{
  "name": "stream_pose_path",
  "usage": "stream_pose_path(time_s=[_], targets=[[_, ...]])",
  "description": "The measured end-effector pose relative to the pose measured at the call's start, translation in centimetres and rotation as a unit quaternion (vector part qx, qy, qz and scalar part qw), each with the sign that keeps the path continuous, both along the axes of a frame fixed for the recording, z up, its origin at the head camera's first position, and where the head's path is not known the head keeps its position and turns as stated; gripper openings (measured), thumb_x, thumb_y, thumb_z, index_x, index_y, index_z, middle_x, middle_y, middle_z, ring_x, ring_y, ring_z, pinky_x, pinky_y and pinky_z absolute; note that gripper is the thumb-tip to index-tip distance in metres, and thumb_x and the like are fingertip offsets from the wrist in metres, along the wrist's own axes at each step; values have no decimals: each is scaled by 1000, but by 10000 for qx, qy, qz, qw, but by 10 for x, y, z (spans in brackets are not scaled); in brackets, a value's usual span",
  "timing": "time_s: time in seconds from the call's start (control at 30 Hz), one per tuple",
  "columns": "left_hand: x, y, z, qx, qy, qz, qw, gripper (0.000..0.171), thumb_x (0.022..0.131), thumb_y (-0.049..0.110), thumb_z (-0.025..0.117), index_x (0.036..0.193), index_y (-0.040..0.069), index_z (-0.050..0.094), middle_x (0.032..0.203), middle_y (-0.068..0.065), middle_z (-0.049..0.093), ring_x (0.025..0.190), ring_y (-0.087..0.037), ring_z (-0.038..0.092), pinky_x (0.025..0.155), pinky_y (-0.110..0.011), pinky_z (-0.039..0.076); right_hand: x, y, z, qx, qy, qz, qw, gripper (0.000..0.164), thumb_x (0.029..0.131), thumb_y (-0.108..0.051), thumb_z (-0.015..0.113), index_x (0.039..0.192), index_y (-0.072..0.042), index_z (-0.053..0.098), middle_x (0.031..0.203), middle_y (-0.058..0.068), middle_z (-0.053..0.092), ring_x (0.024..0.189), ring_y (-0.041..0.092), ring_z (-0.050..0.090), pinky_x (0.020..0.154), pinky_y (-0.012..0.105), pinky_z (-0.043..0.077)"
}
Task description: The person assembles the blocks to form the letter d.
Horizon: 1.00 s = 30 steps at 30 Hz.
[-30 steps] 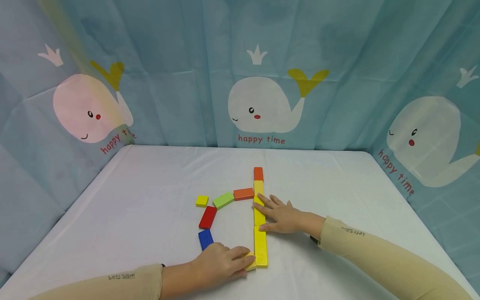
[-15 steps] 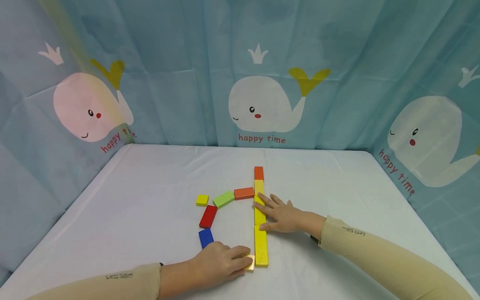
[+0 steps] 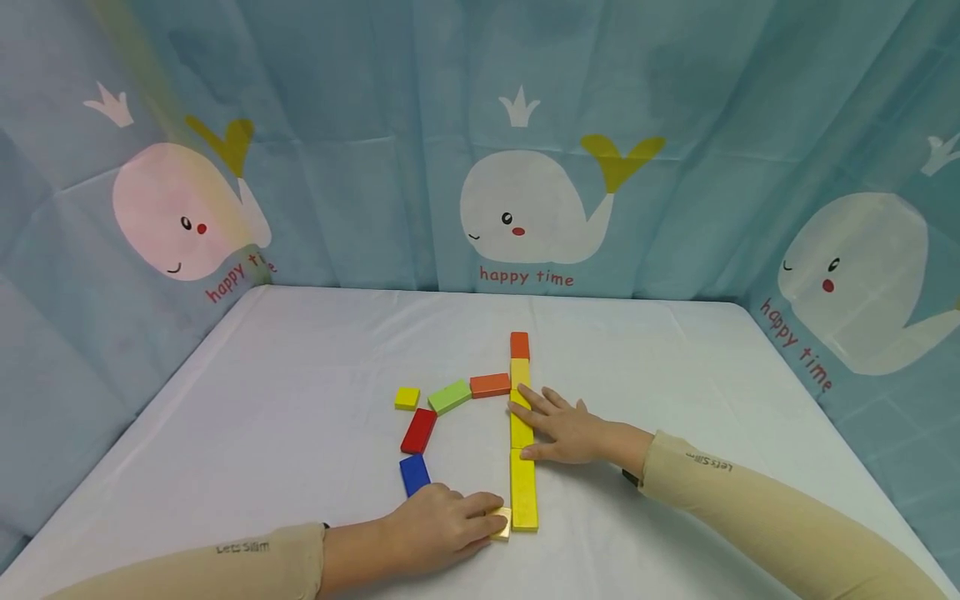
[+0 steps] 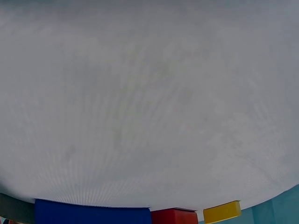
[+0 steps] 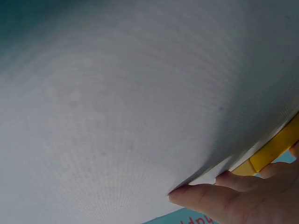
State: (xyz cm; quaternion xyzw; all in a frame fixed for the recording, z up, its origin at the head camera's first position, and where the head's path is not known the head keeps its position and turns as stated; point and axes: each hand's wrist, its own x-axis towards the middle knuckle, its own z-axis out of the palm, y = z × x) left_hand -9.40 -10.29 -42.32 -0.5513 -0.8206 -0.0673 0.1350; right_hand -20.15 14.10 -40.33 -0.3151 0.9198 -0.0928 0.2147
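A small pale wooden block (image 3: 505, 534) lies at the near end of the block layout, and my left hand (image 3: 442, 527) grips it with curled fingers; the thumb is hidden. Just right of it is a long yellow block (image 3: 524, 493), seemingly with a thin gap between. My right hand (image 3: 566, 433) rests with spread fingers on the straight column, touching the middle yellow block (image 3: 521, 432) and the long one. Beyond them, the column continues with a pale yellow block (image 3: 519, 372) and an orange block (image 3: 519, 345). The right wrist view shows the right hand's fingers (image 5: 201, 198) beside yellow blocks (image 5: 275, 147).
Left of the column, an arc is formed by an orange-red block (image 3: 490, 385), a green block (image 3: 450, 397), a red block (image 3: 418, 431) and a blue block (image 3: 414, 473), partly behind the left hand. A small yellow block (image 3: 407, 398) lies outside it. Curtains (image 3: 360, 208) surround the white table (image 3: 637, 358).
The pale block, tilted against the long yellow block one second ago, now lies flat and slightly apart from it under the left fingers. The right hand has stayed in place.
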Motion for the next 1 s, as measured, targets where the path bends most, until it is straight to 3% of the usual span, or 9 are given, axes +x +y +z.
stream_pose_path(time_s=[0.23, 0.43, 0.77, 0.9, 1.0], targets=[[0, 1, 1, -46, -4, -87, 10000, 25, 92, 31, 69, 113, 19, 68, 110, 5, 64, 61, 1, 58, 57, 0, 32, 1, 2, 0, -25, 7, 1, 10000, 76, 92, -56, 55, 155, -26, 25, 163, 2, 5, 145, 40, 9, 102, 75, 13], [0, 0, 0, -35, 203, -118, 9997, 28, 90, 37, 70, 110, 17, 71, 104, 5, 63, 61, 0, 56, 56, -2, 35, 1, 2, 1, -49, -43, -1, 10000, 76, 92, -56, 55, 155, -26, 25, 163, 2, 4, 146, 39, 8, 102, 75, 11], [-3, 0, 5, -128, 271, -70, 9995, 32, 92, 41, 66, 112, 17, 71, 110, 5, 65, 64, 0, 58, 58, -2, 35, 1, 1, 2, -32, -46, 21, 10000, 76, 92, -56, 55, 155, -26, 25, 163, 2, 5, 146, 40, 9, 101, 76, 12], [-9, -11, 12, -2, 528, 155, 9985, 34, 89, 42, 70, 113, 17, 72, 112, 5, 66, 65, -1, 62, 58, -5, 39, 1, 2, 1, -44, -72, 6, 10000, 76, 92, -56, 55, 155, -26, 25, 163, 1, 4, 146, 39, 8, 102, 75, 12], [-20, -28, 16, 92, 839, 329, 9959, 36, 85, 41, 75, 112, 17, 72, 112, 3, 66, 63, -3, 62, 57, -8, 42, 0, 2, 1, -57, -77, 21, 10000, 76, 93, -55, 55, 155, -25, 25, 163, 2, 4, 146, 39, 8, 102, 75, 12]])
